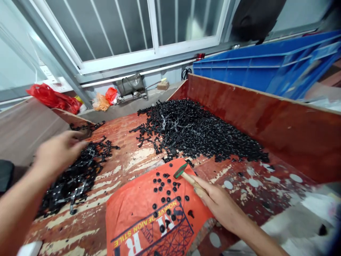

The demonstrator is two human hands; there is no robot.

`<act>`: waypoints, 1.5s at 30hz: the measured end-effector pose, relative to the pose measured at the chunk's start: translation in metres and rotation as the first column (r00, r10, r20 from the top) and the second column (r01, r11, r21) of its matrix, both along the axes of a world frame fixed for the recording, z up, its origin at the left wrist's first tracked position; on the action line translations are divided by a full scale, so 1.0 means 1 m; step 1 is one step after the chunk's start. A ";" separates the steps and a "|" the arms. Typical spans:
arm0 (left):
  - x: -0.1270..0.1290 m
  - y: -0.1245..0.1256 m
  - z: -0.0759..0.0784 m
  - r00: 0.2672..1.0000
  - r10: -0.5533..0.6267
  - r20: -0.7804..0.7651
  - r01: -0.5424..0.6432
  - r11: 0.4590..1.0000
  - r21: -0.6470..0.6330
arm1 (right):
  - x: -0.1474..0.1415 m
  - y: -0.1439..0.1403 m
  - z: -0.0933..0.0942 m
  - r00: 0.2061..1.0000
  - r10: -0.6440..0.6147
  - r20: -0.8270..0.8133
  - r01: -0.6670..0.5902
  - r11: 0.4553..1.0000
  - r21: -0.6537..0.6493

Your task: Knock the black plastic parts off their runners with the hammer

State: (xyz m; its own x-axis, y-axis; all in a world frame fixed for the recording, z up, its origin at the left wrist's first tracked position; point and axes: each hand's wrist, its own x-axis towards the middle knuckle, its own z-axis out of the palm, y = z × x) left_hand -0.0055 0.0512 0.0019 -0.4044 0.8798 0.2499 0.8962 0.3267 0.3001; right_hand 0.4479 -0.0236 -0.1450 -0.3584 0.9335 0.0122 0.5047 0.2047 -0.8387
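Observation:
My right hand (217, 202) grips the wooden handle of a small hammer (183, 172) whose green head rests over an orange printed bag (149, 213) on the worktop. Several small black round caps (166, 193) lie scattered on that bag. My left hand (57, 153), blurred, reaches over a pile of black plastic frames (77, 174) at the left, fingers curled at its top; whether it holds a piece is unclear. A big heap of black plastic parts (197, 129) fills the middle of the red wooden tray (266, 117).
A blue plastic crate (261, 67) stands behind the tray's right wall. Red and orange bags (55, 97) and a grey pouch (130, 84) lie on the ledge under the barred window. The worn red board shows paint chips and white spots.

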 end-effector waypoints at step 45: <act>0.196 -0.196 -0.128 0.352 -0.086 0.932 0.242 0.970 -0.002 | 0.009 -0.071 0.002 0.999 -0.024 0.045 0.024 1.000 0.002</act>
State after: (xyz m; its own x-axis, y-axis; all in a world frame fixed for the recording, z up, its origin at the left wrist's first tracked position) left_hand 0.1901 -0.1444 -0.1263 -0.1551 0.9450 -0.2880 0.1235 0.3078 0.9434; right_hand 0.4569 -0.0941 -0.1432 -0.3363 0.9417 -0.0022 0.5470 0.1934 -0.8145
